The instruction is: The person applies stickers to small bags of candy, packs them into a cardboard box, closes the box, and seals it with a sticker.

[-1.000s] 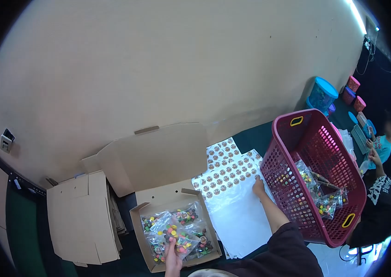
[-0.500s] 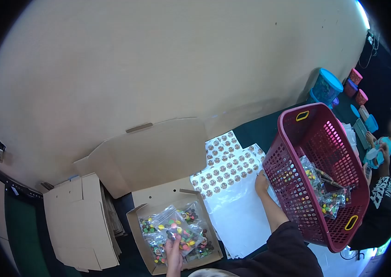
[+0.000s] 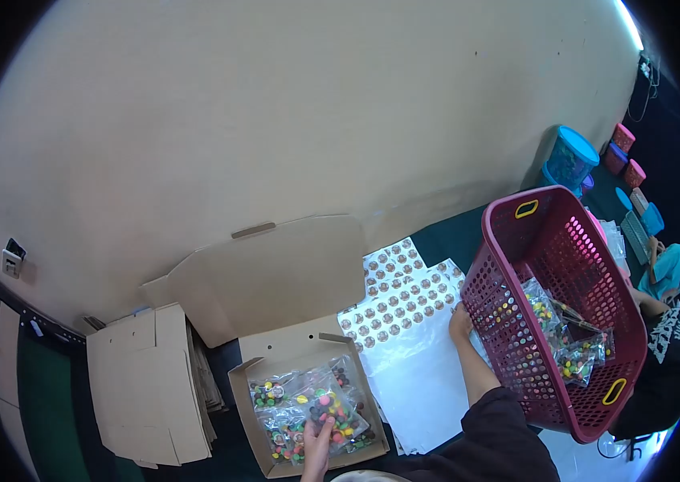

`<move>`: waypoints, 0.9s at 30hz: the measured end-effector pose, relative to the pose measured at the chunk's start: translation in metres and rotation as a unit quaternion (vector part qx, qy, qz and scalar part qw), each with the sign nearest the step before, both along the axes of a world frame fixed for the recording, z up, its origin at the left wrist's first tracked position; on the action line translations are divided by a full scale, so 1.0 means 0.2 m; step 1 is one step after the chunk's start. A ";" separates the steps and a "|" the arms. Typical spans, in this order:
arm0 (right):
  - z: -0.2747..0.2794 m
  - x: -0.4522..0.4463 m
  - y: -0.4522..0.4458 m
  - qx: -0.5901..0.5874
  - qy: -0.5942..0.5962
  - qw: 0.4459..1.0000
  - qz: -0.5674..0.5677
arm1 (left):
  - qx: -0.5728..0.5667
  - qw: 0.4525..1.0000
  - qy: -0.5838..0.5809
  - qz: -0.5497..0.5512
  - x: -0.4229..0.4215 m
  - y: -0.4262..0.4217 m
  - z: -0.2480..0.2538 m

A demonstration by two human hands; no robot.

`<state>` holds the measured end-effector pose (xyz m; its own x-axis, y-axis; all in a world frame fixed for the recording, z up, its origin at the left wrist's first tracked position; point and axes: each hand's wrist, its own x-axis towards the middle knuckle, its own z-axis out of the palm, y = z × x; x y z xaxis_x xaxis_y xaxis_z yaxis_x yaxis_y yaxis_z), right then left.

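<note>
My left hand (image 3: 318, 440) is closed on a clear plastic bag of colourful round candies (image 3: 335, 410), held low over an open cardboard box (image 3: 245, 406). Inside that box lie several similar bags of candies (image 3: 269, 392), partly covered by the held one. My right hand (image 3: 460, 323) is against the left wall of a maroon plastic basket (image 3: 508, 353), above white sticker sheets (image 3: 412, 394). Its fingers are mostly hidden at the basket's side, so their grip does not show. More candy bags (image 3: 577, 357) lie in the basket.
Flattened cardboard boxes (image 3: 139, 386) are stacked to the left of the open box. Its raised lid (image 3: 275, 273) leans towards the wall. Blue tubs (image 3: 573, 157) stand beyond the basket. At the far right are other people, one in a black shirt (image 3: 661, 369).
My left hand has lowered the candy bag further into the box, and it lies flatter over the others. My right hand stays beside the basket. The whole view has shifted slightly.
</note>
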<state>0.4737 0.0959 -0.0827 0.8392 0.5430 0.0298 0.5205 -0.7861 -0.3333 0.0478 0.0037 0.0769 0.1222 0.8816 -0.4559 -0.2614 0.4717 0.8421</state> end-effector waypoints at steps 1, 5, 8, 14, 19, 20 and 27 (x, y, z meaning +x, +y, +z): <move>0.02 -0.01 0.00 0.002 -0.001 1.000 0.000 | 0.002 1.000 -0.001 0.000 0.00 -0.01 0.01; 0.13 -0.14 -0.04 0.066 0.031 0.997 0.028 | 0.006 1.000 0.001 0.002 0.01 -0.03 0.05; 0.17 -0.25 -0.05 0.160 0.062 0.983 0.072 | 0.015 1.000 0.002 -0.002 0.01 -0.05 0.04; 0.20 -0.28 -0.12 0.150 0.022 0.972 0.181 | 0.039 0.999 0.006 -0.011 0.04 -0.11 0.08; 0.10 -0.09 -0.14 0.000 0.072 0.986 0.149 | 0.040 0.999 0.023 -0.022 0.04 -0.18 0.09; 0.09 -0.07 -0.14 0.004 0.072 0.986 0.150 | 0.039 0.999 0.027 -0.026 0.03 -0.18 0.09; 0.07 -0.03 -0.11 -0.065 0.131 0.980 0.135 | 0.027 0.997 0.064 -0.037 -0.02 -0.19 0.04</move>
